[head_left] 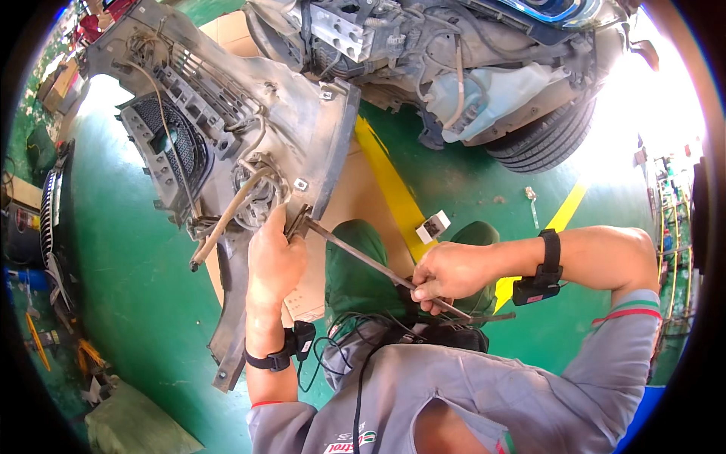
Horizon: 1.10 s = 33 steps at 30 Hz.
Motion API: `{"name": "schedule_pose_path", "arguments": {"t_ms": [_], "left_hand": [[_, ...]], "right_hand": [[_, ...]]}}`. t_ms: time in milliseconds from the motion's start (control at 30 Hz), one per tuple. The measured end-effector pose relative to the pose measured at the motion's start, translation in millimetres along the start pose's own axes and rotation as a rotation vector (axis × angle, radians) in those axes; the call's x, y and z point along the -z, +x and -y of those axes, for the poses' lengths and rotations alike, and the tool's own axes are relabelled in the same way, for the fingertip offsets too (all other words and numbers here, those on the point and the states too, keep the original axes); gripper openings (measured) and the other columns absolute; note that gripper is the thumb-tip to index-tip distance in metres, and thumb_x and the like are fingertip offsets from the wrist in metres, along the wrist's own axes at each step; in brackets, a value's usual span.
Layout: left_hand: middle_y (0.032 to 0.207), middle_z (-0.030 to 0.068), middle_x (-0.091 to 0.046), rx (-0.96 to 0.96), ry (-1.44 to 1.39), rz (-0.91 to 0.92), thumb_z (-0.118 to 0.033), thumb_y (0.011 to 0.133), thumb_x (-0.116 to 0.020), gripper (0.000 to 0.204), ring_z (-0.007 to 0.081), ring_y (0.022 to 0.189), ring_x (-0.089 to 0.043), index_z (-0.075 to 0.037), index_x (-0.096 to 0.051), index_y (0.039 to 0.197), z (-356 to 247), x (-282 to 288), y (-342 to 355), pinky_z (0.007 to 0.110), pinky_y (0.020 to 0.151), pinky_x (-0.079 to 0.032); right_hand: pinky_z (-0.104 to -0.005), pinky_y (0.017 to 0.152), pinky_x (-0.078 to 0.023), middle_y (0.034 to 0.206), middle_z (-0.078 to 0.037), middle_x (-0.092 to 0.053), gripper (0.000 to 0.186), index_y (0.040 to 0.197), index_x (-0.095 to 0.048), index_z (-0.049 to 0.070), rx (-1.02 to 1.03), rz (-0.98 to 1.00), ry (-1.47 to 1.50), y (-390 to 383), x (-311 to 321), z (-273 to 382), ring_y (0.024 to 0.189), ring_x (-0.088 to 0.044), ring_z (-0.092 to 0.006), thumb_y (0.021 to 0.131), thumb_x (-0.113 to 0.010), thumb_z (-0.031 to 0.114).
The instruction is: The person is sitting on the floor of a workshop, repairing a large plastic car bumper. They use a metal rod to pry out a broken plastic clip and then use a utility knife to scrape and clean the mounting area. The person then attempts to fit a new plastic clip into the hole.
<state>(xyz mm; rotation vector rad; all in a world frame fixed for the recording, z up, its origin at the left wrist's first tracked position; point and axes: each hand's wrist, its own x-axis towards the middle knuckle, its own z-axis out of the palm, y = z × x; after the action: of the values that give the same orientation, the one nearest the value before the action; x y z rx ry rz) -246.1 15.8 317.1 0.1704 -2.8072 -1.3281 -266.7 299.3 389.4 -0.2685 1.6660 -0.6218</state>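
Bumper panel [306, 129] of dusty beige-grey plastic, large and curved, stands ahead and to the left of the person's knees, its inner side facing up toward the camera. Pale grime films its surface; a darker band runs down its right edge, a black mesh grille [181, 155] sits in its left part, and a tan, dirt-caked tube [231, 216] crosses a tangle of wires near its lower edge. Slim, dark and straight for most of its length, a steel rod [355, 252] slants from the panel's lower corner and bends near its other end. The right hand [446, 274] grips this rod, fingers wrapped round it beyond the middle. The left hand [276, 253] is at that corner, fingers curled beside the rod's tip; exactly what they pinch I cannot tell. Brown cardboard [310, 291] shows beneath.
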Motion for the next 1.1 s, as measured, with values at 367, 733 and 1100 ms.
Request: {"name": "schedule_pose_path", "arguments": {"t_ms": [367,733,1100], "left_hand": [[0.094,0.0309,-0.066,-0.026,0.031,-0.056,-0.004,0.084,-0.057,0.037,0.0518,0.093,-0.061,0.001,-0.059,0.121,-4,2,-4,0.056,0.078,-0.047],[0.094,0.0312,-0.066,-0.036,0.06,-0.08,-0.004,0.084,-0.056,0.038,0.0519,0.093,-0.061,0.001,-0.058,0.122,-4,-2,-8,0.057,0.079,-0.047],[0.092,0.0309,-0.066,-0.06,0.071,-0.066,-0.004,0.084,-0.056,0.036,0.0513,0.091,-0.062,0.001,-0.059,0.119,-2,-4,-6,0.057,0.077,-0.048]], "right_hand": [[-0.0335,0.069,-0.063,0.091,-0.015,-0.073,0.03,0.102,-0.065,-0.009,0.037,0.024,-0.121,6,5,6,0.078,-0.074,-0.0212,0.1,-0.059,0.02],[-0.0357,0.072,-0.062,0.093,-0.016,-0.073,0.028,0.106,-0.065,-0.011,0.033,-0.077,0.071,17,9,3,0.078,-0.074,-0.0223,0.103,-0.053,0.013],[-0.0343,0.07,-0.061,0.097,-0.016,-0.072,0.027,0.107,-0.065,-0.011,0.06,0.019,0.108,20,13,7,0.081,-0.074,-0.0208,0.101,-0.057,0.014]]}}
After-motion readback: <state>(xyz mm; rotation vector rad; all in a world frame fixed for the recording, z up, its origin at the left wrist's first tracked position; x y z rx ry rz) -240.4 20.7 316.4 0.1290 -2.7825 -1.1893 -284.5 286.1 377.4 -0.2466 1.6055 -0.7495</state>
